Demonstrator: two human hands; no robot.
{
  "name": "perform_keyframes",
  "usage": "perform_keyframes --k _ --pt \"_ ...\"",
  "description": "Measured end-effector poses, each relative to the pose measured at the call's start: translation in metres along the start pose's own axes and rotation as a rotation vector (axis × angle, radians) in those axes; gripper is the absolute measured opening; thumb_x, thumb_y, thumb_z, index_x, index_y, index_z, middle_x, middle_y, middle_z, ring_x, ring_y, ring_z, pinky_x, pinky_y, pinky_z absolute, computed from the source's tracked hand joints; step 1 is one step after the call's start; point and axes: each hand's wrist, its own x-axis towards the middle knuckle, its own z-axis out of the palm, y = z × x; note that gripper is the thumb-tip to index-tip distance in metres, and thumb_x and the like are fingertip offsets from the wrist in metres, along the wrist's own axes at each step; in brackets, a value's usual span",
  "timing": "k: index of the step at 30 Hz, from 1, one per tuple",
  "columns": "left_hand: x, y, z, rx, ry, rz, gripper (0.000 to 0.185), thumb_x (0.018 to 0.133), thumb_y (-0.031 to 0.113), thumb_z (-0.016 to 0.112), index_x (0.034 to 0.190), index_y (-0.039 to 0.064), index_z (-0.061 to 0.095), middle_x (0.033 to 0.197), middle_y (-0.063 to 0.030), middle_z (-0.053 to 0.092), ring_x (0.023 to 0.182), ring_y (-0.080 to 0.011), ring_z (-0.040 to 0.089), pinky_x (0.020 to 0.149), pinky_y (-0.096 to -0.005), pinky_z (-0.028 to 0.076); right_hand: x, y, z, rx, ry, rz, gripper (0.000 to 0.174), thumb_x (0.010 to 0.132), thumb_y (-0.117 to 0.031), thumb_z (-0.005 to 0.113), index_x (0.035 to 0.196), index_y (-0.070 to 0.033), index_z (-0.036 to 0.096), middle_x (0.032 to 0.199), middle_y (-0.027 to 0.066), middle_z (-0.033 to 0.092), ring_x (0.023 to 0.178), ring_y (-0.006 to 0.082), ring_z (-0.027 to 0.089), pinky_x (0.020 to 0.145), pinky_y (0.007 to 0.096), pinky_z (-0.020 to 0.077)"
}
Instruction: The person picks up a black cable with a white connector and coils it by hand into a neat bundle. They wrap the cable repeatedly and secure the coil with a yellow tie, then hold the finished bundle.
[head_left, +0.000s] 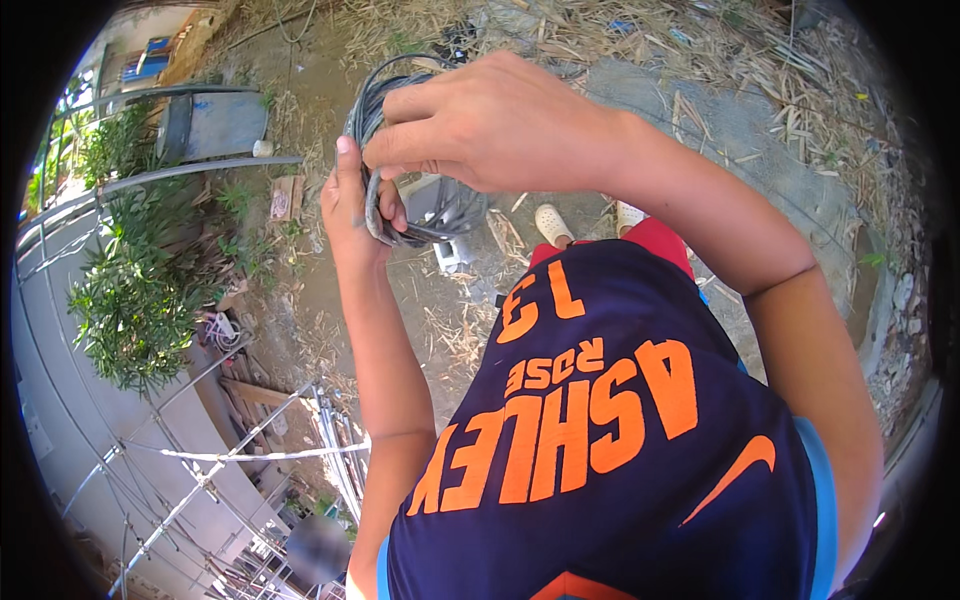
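Note:
A coil of thin grey wire (365, 112), looped many times, hangs upright between my two hands in the head view. My left hand (364, 206) grips the coil's lower left side, thumb raised and fingers curled through the loops. My right hand (469, 124) reaches across from the right, its bent fingers closed at the coil's left side near my left thumb. The right hand hides part of the upper loops, and its fingertips are partly covered. The lower right loops look blurred.
Cream clogs (553, 223) stand on the ground below, near a concrete block (452, 255). Dry plant litter (810, 97) covers ground at upper right. Metal scaffold-like bars (217, 469), a leafy bush (131, 322) and a grey container (217, 124) are at left.

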Motion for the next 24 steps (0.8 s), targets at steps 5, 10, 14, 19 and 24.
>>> perform_keyframes --k 5,10,14,19,24 --pt "-0.002 0.005 0.013 -0.011 -0.095 -0.074 0.053 0.103 0.054 0.049 0.081 0.006 0.053 0.049 -0.0027 0.047 0.033 -0.0111 0.042 0.031 -0.0241 0.035 -0.008 0.008 -0.004 -0.087 -0.189 0.067 0.021 0.085 -0.017 0.062 0.105 -0.017 0.070 0.096 0.0029 0.069 0.086 0.0274 0.071 0.068 0.0406 0.0560" --pt "-0.004 0.010 0.014 -0.004 -0.189 -0.077 0.053 0.104 0.054 0.047 0.080 0.007 0.051 0.046 -0.0037 0.047 0.032 -0.0106 0.040 0.031 -0.0233 0.032 0.006 0.027 -0.023 -0.243 -0.150 0.146 0.028 0.090 -0.034 0.069 0.112 -0.016 0.069 0.106 0.0020 0.069 0.088 0.0268 0.071 0.072 0.0384 0.0544" --pt "-0.005 0.015 0.007 -0.149 -0.292 -0.105 0.054 0.106 0.052 0.042 0.078 0.006 0.050 0.041 -0.0030 0.043 0.029 -0.0112 0.037 0.030 -0.0236 0.030 0.015 0.035 -0.038 -0.077 -0.112 0.142 0.022 0.099 -0.028 0.059 0.101 -0.008 0.067 0.093 0.0099 0.066 0.083 0.0328 0.066 0.070 0.0424 0.0528" --pt "0.001 0.018 0.009 -0.383 -0.438 -0.123 0.056 0.107 0.052 0.038 0.079 0.005 0.049 0.039 0.0008 0.037 0.027 -0.0088 0.032 0.029 -0.0228 0.029 0.010 0.047 -0.027 0.070 0.090 0.213 0.026 0.097 -0.033 0.062 0.102 -0.009 0.070 0.096 0.0120 0.067 0.091 0.0352 0.066 0.076 0.0445 0.0525" --pt "-0.002 0.016 0.008 -0.522 -0.523 -0.137 0.051 0.104 0.050 0.050 0.082 0.004 0.050 0.043 0.0030 0.040 0.028 -0.0055 0.032 0.029 -0.0218 0.029 0.001 0.075 -0.011 0.111 0.108 0.178 0.032 0.096 -0.039 0.064 0.103 -0.009 0.072 0.091 0.0132 0.069 0.092 0.0361 0.066 0.082 0.0428 0.0521"
